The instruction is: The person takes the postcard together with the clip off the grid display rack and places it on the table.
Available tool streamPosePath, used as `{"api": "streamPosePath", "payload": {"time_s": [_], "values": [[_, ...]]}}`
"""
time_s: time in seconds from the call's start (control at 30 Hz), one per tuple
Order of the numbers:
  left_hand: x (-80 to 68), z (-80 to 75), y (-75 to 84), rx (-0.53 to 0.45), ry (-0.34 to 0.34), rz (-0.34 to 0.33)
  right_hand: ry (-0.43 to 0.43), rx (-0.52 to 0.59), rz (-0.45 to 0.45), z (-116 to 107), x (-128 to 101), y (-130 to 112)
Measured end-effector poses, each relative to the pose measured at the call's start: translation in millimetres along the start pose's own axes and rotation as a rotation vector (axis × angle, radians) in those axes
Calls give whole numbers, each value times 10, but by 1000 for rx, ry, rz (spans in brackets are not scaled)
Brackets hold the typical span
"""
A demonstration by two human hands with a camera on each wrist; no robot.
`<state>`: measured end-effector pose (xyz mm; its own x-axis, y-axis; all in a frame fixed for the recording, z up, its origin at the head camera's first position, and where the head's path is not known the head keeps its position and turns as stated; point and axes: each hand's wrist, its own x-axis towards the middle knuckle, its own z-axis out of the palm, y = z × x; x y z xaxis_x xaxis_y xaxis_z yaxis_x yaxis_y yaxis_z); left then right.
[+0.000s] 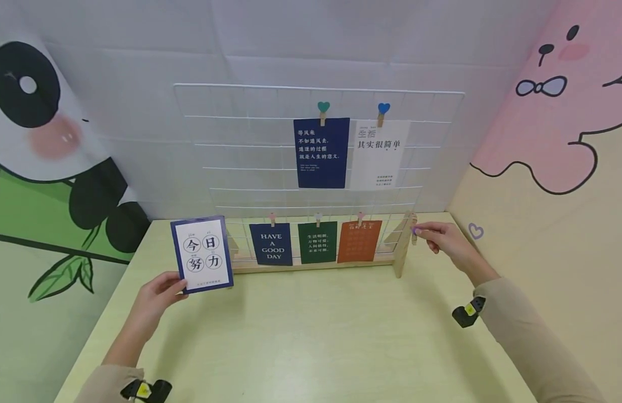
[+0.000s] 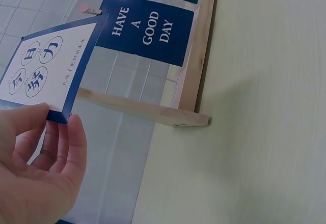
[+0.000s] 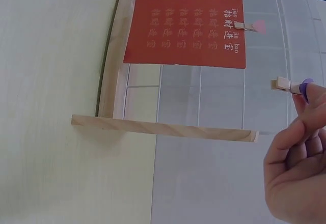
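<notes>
My left hand (image 1: 160,294) pinches the lower left corner of a white card with a blue border (image 1: 205,254), held upright before the rack's left end. In the left wrist view the thumb lies on the card's face. At the rack's right end, my right hand (image 1: 449,243) pinches a small wooden clothespin (image 3: 282,84) with a purple top. The white wire grid rack (image 1: 250,146) stands in a wooden base (image 1: 316,267). Clothespins hold a navy card (image 1: 321,162) and a white card (image 1: 378,162) high on it, and navy (image 1: 271,252), green (image 1: 317,249) and orange cards (image 1: 359,246) below.
The rack stands on a pale wooden table (image 1: 301,330) against a white back wall (image 1: 341,50). Printed side walls with cartoon figures flank it, a pink one (image 1: 557,123) on the right. The base's wooden end foot (image 3: 168,128) juts forward at the right.
</notes>
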<state>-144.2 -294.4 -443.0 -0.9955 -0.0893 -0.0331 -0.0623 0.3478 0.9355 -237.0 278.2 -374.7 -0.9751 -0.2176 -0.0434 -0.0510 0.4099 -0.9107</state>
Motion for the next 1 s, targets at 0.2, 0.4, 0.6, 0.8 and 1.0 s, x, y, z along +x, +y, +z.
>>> {"api": "streamPosePath", "payload": {"time_s": [0.2, 0.4, 0.6, 0.8, 1.0], "values": [[-23, -111, -77, 11, -3, -32, 17, -5, 13, -73, -43, 131], [-43, -212, -206, -10, -6, -69, 16, -28, 24, -146, -89, 237], [-61, -303, -375, -80, 8, -99, 9, -37, 32, -218, -123, 334], [123, -484, -1036, -91, 39, -131, 24, -67, 58, -277, -141, 457], [308, -690, -1835, -168, 106, -132, 32, -97, 76, -314, -168, 539]]}}
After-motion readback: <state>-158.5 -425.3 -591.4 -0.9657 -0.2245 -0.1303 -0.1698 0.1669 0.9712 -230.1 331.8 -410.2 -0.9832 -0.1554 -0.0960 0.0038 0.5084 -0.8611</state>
